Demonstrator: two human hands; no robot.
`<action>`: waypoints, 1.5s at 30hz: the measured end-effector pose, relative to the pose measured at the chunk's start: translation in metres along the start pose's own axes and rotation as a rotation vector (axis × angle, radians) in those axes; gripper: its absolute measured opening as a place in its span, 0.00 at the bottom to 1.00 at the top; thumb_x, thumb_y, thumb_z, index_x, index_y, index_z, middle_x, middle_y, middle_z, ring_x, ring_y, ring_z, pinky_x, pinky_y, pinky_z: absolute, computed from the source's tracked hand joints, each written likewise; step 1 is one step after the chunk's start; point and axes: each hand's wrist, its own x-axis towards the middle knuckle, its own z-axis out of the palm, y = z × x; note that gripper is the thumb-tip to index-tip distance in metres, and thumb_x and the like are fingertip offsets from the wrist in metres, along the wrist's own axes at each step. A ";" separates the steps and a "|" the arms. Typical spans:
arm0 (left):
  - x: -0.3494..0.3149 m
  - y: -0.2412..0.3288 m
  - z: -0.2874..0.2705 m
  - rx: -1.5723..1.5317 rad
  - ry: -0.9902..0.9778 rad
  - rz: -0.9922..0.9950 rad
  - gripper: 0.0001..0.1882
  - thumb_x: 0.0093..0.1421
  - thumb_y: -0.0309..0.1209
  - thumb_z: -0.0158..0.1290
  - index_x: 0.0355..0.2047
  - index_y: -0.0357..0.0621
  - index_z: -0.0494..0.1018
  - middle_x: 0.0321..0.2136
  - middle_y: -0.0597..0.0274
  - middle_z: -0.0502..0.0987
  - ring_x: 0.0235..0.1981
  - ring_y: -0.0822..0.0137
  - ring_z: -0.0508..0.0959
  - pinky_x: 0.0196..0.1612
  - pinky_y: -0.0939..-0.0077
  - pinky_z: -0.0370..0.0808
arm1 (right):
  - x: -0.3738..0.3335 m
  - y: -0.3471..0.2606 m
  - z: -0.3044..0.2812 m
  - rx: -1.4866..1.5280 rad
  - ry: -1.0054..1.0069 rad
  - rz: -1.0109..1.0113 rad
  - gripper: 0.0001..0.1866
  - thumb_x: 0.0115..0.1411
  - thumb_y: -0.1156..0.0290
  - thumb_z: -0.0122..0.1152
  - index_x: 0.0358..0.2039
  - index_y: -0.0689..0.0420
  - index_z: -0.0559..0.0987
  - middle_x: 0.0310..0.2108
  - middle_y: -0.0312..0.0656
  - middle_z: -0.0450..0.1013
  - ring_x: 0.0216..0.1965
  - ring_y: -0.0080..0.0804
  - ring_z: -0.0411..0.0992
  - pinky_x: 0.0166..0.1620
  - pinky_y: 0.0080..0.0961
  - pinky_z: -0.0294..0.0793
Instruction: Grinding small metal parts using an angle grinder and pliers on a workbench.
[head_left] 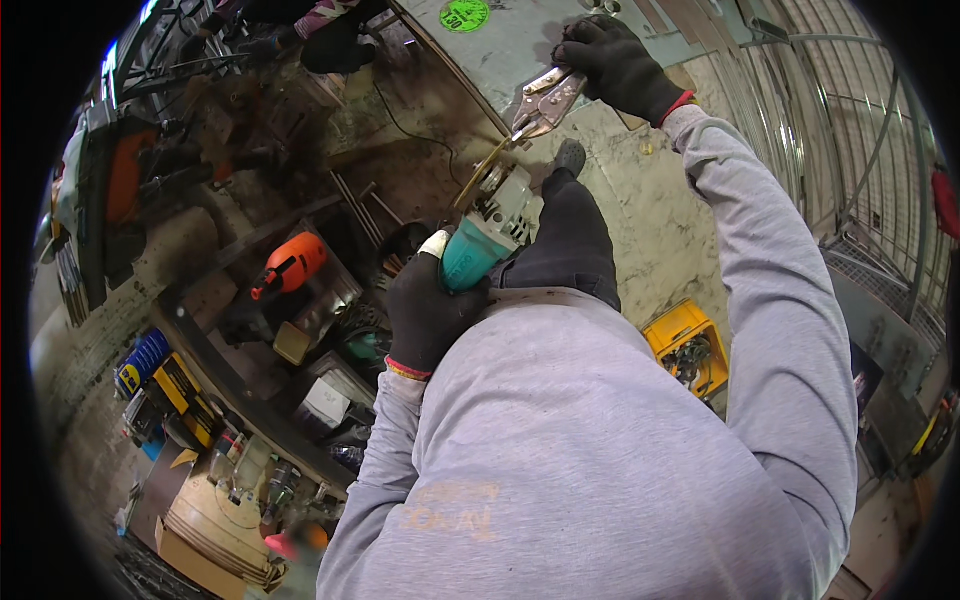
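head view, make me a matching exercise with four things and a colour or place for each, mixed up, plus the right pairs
Things:
1. angle grinder
2. locking pliers
3. crate
4. round sticker

Colour or place:
a. yellow
b. in the right hand
c. green
d. in the left hand

Pairs: 1-d, 2-b, 3-a, 4-c

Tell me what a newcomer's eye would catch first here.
Probably the teal grinder in the gloved left hand, near the centre, then the locking pliers in the gloved right hand, toward the top. The orange bottle at left and yellow crate at right also stand out.
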 end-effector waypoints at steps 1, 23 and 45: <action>0.000 0.002 0.000 0.004 -0.004 0.001 0.32 0.53 0.34 0.74 0.59 0.43 0.82 0.43 0.46 0.89 0.45 0.44 0.91 0.48 0.56 0.86 | 0.001 0.000 -0.002 -0.007 -0.014 -0.020 0.30 0.46 0.72 0.82 0.53 0.46 0.85 0.56 0.41 0.80 0.62 0.53 0.77 0.65 0.50 0.79; 0.008 0.000 0.009 0.011 -0.052 0.026 0.35 0.51 0.36 0.76 0.60 0.39 0.82 0.43 0.42 0.89 0.45 0.44 0.91 0.48 0.54 0.86 | 0.013 -0.009 -0.011 0.135 0.088 -0.110 0.21 0.56 0.68 0.74 0.52 0.45 0.86 0.43 0.43 0.79 0.47 0.53 0.78 0.51 0.52 0.76; 0.015 0.006 0.005 0.024 -0.058 0.027 0.37 0.52 0.38 0.76 0.62 0.40 0.81 0.44 0.42 0.89 0.46 0.43 0.91 0.49 0.54 0.86 | 0.016 -0.013 -0.011 0.128 0.124 -0.115 0.19 0.58 0.69 0.72 0.51 0.46 0.86 0.47 0.45 0.80 0.50 0.55 0.79 0.53 0.53 0.77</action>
